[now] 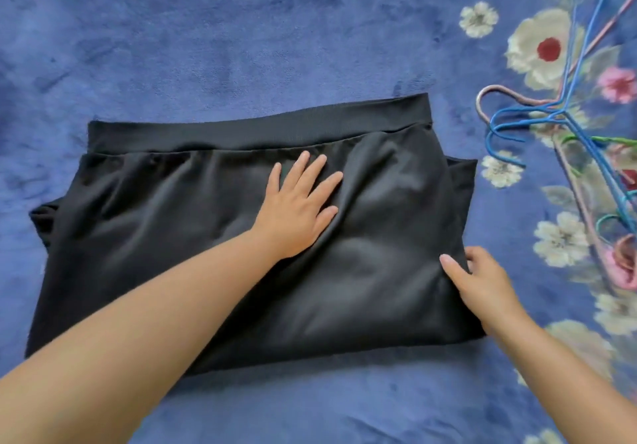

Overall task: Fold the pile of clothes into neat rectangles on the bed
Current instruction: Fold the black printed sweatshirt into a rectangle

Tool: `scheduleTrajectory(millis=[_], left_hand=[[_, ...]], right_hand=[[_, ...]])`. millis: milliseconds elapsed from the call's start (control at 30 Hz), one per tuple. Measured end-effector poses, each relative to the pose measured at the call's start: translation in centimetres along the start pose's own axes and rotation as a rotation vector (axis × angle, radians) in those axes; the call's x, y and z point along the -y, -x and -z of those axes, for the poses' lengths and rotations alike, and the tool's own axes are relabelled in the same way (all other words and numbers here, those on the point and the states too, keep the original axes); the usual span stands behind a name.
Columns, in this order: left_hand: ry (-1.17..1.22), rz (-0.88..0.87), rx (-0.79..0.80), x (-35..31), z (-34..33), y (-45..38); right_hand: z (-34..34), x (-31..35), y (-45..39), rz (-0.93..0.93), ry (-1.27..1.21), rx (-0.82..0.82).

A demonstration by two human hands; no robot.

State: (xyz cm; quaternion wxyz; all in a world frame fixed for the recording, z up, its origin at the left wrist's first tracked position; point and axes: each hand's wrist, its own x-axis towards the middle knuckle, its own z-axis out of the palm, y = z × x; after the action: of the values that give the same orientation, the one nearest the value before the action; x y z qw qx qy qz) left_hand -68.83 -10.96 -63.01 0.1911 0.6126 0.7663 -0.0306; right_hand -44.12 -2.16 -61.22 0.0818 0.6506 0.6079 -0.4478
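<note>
Head view: black garment lies flat on the bed. My left hand presses it, fingers straight; my right hand pinches its right edge. I should pull taut, then fold squarely.

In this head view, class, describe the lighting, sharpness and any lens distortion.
Head view: soft, even light, no glare; black garment shows a dull sheen and faint folds; left hand sharp; forearms bulge near the bottom edge, wide-angle stretch; hangers slightly soft.

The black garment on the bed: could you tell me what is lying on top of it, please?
The left hand lies flat on the black garment; the right hand grips its right edge. Fingers tucked beneath are hidden.
</note>
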Motion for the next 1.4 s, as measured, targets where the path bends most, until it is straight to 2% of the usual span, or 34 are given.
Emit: scheduleTrajectory(millis=[100, 200, 267, 333, 400, 533, 600, 700, 767, 833, 967, 1033, 1100, 1167, 1267, 1400], left_hand=[[0.022, 0.101, 0.125, -0.3, -0.5, -0.8], [-0.043, 0.089, 0.170, 0.5, -0.5, -0.7], [-0.059, 0.095, 0.177, 1.4, -0.4, -0.6], [-0.076, 0.098, 0.199, 1.6, -0.4, -0.9], [-0.072, 0.107, 0.207, 1.3, -0.3, -1.2], [-0.015, 0.089, 0.048, 0.3, 0.1, -1.4], [-0.026, 0.060, 0.027, 0.1, 0.1, -1.9], [-0.078, 0.106, 0.098, -0.3, 0.6, -2.5], [-0.115, 0.144, 0.074, -1.0, 1.6, -3.2], [-0.121, 0.084, -0.022, -1.9, 2.8, -4.4], [-0.088, -0.291, -0.126, -5.1, 4.5, -8.1], [-0.171, -0.402, 0.011, -8.0, 5.5, -10.4], [-0.300, -0.425, 0.255, -10.6, 5.6, -12.7], [-0.424, -0.388, 0.421, -12.6, 5.7, -14.4], [-0.455, -0.339, 0.481, -13.9, 6.0, -15.5], [-0.368, -0.320, 0.482, -13.1, 6.0, -15.2]], right_hand=[[1.6, -1.8, -0.4, 0.073, -0.180, 0.100], [2.8, -2.8, -0.4, 0.111, -0.363, 0.163], [2.6, -3.2, -0.6, 0.123, -0.355, 0.170], [2.1, -4.0, -1.1, 0.125, -0.296, 0.150], [2.2, -4.5, -1.2, 0.108, -0.216, 0.203], [3.2, -6.0, 0.3, 0.114, -0.180, 0.571], [3.6, -6.5, 0.6, 0.132, -0.073, 0.663], [3.2, -6.9, 0.2, 0.202, 0.249, 0.659], [2.8, -6.7, -0.2, 0.241, 0.445, 0.616], [2.8, -6.4, -0.5, 0.209, 0.478, 0.608], [3.4, -5.7, -0.8, 0.200, 0.458, 0.620], [3.5, -5.7, -1.0, 0.218, 0.361, 0.472], [3.5, -5.9, -1.0, 0.199, 0.156, 0.361], [3.3, -6.0, -1.2, 0.132, -0.060, 0.454], [3.0, -5.9, -1.2, -0.009, -0.467, 0.717], [2.6, -5.6, -1.2, 0.007, -0.532, 0.871]])
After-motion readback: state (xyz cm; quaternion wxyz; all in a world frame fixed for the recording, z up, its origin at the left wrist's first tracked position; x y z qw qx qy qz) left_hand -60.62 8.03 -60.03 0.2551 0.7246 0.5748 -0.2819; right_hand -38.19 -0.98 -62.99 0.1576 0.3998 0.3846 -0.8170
